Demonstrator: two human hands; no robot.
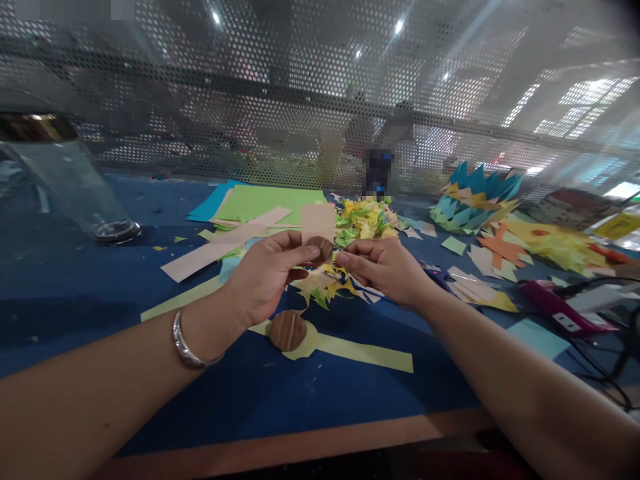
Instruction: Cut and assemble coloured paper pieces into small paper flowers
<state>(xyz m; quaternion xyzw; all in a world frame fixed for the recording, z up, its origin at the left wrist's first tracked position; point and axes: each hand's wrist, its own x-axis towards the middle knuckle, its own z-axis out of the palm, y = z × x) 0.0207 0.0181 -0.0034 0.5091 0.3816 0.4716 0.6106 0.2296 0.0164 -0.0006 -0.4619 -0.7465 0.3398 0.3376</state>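
Pinched between the thumb and fingers of my left hand [267,273] are a pale pink paper piece [318,219] and a round brown wood-grain disc [320,249] lying against its lower part. My right hand [383,267] is closed in a pinch just right of the disc; what its fingertips hold, if anything, is too small to make out. Below both hands, a second wood-grain disc [288,331] lies on a pale yellow-green paper strip [370,351] with a rounded middle. Leaf-like paper cuttings [320,287] lie under and behind the hands.
Green and blue paper sheets [275,203] and a long pink strip [225,245] lie behind my left hand. A glass bottle [70,180] stands at left. Paper crowns [475,197], a purple power strip [565,307] and cables are at right. A perforated metal screen [280,100] borders the back.
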